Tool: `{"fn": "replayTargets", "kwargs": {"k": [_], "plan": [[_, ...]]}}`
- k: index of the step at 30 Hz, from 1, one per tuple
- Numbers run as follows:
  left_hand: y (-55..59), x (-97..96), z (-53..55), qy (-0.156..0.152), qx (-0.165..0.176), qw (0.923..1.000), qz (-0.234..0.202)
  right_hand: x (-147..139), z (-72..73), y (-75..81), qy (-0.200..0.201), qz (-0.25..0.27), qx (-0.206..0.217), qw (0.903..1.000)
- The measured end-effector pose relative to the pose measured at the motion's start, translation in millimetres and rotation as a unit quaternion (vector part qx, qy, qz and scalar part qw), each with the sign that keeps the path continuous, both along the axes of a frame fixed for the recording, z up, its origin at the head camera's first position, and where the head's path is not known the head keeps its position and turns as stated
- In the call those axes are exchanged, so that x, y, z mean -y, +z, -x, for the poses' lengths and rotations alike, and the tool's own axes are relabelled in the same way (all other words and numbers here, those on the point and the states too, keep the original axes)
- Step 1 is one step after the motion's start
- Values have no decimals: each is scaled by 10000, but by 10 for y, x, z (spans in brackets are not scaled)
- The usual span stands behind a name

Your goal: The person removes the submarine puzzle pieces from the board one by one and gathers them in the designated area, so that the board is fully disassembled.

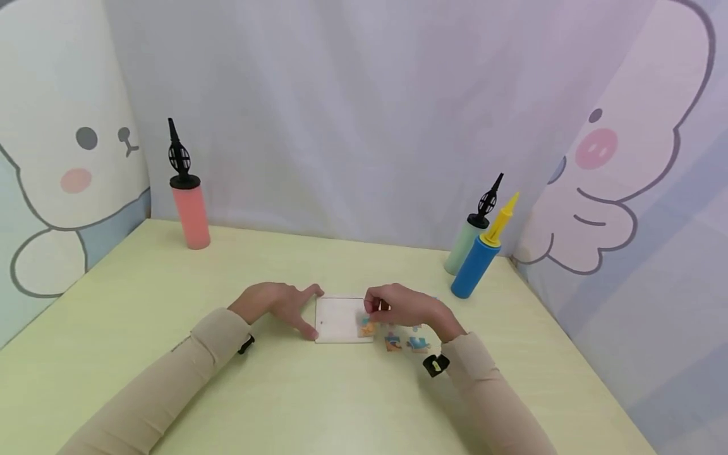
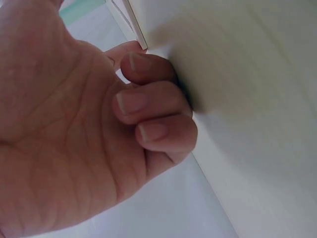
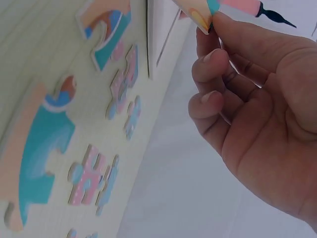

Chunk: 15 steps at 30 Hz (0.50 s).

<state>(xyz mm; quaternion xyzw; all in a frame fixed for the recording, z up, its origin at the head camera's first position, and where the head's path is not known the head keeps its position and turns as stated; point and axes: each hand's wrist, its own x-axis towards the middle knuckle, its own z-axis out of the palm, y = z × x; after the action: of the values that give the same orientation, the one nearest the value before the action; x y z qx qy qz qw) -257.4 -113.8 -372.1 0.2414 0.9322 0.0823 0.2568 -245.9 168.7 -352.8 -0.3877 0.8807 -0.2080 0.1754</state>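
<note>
A white rectangular puzzle board (image 1: 341, 320) lies flat on the table. My left hand (image 1: 284, 306) is at its left side, thumb near the lower corner and index finger near the upper one. In the left wrist view, the other fingers (image 2: 153, 101) curl loosely with nothing in them. My right hand (image 1: 400, 304) pinches a jigsaw piece (image 3: 198, 12) between thumb and fingertips, over the board's right part. A piece with orange and teal (image 1: 366, 327) shows below that hand. Loose jigsaw pieces (image 1: 418, 344) lie right of the board, some hidden by the hand.
In the right wrist view, several pink and blue pieces (image 3: 88, 176) and larger teal ones (image 3: 42, 144) lie on the table (image 1: 273, 385). A red hand pump (image 1: 192, 215) stands back left; green (image 1: 463, 246) and blue (image 1: 476, 268) pumps stand back right. A curtain (image 1: 341, 126) hangs behind.
</note>
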Motion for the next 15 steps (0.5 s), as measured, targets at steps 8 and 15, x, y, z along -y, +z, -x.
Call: {"fn": "replayTargets", "kwargs": {"k": [8,15], "plan": [[18,6,-34,-30,-124,9999,-54,-363,-20,-9,-444,-157,214,9987],[-5,-4,-41,-11,-166,9998,-102,-791,-54,30,-587,-200,304,9976]]}}
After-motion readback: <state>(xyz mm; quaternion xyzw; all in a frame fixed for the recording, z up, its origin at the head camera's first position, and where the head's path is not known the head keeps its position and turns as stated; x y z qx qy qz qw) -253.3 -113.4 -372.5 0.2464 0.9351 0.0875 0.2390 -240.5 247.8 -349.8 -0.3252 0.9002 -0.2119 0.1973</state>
